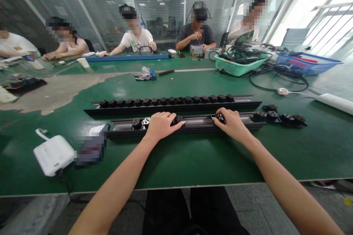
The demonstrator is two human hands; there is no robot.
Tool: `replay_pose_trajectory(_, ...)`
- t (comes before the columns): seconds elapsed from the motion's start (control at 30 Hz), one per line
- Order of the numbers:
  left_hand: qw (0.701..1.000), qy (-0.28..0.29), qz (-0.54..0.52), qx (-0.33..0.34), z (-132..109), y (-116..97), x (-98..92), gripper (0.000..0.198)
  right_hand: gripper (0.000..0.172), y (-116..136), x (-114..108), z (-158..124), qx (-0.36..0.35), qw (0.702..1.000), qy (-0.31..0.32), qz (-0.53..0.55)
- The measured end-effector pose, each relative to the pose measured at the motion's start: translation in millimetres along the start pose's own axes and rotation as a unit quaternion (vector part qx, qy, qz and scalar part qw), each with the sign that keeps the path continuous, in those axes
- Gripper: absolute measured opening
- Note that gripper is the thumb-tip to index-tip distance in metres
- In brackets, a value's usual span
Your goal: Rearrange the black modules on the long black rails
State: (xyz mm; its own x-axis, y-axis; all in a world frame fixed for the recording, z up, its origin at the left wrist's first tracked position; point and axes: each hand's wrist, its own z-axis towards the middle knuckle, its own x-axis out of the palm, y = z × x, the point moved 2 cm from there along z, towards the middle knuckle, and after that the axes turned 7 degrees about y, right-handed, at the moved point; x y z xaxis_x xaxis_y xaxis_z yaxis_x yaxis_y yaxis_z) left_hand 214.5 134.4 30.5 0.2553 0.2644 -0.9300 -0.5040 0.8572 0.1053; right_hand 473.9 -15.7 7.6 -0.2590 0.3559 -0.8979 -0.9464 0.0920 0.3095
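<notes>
In front of me lies a black metal channel rail (200, 121) with a silvery inside. Black socket modules (136, 123) sit at its left part, and one more module (180, 119) shows just past my left thumb. My left hand (161, 126) curls over the rail and grips socket modules there, partly hiding them. Farther right, my right hand (231, 122) closes around another socket module (220, 117) in the channel. Several loose socket modules (273, 116) lie around the rail's right end. Behind is a second rail (171, 109), holding a row of modules.
To the left are a white adapter (54, 154) and a dark pouch (92, 150). Beyond the rails lie gloves (145, 74), a green basket (237, 66) of cables and a blue basket (309, 64). Several people sit across the green table (193, 165).
</notes>
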Motion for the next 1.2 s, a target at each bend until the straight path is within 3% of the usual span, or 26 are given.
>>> replay_pose_trajectory(0.6,1.000,0.000,-0.001,0.000,0.8,-0.6,-0.8,0.056,0.017,-3.4,-5.4,-2.1,0.041,0.998,-0.036,-0.038)
replay_pose_trajectory(1.2,1.000,-0.004,0.001,0.004,0.4,-0.6,0.1,0.055,0.018,-8.8,-7.5,-2.3,0.076,0.995,-0.031,-0.050)
